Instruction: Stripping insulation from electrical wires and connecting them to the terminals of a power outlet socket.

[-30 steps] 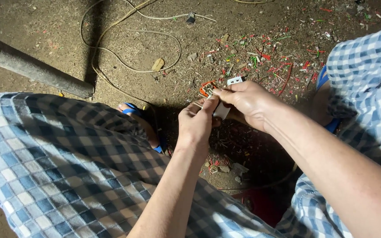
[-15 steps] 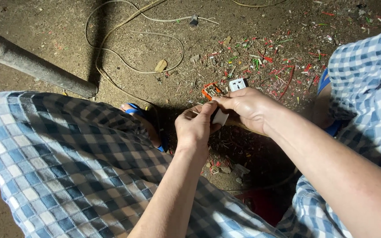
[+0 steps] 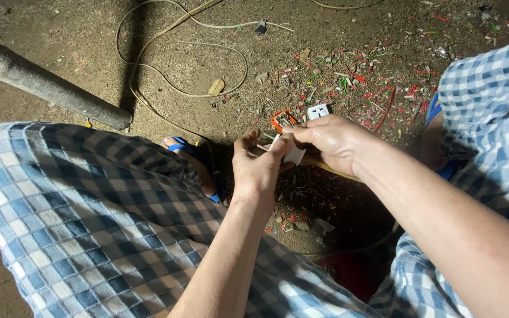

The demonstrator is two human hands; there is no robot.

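A person crouched over a dirt floor works on a small white plug, held between the knees, above the middle of the floor. The right hand is closed around the plug, thumb and forefinger pinching its top end, while the left hand presses its fingertips together on a thin wire end at the plug's side. A yellowish cable runs out from under the right hand toward the lower right. Just beyond the hands lie an orange part and a white socket piece, and red and green wire clippings are strewn toward the floor's far right. A pale cord loops across the far side, near a dark pipe at the left edge. Judging by the clippings, stripping appears largely done; fitting wires into the plug looks under way, with the loose parts not yet joined.
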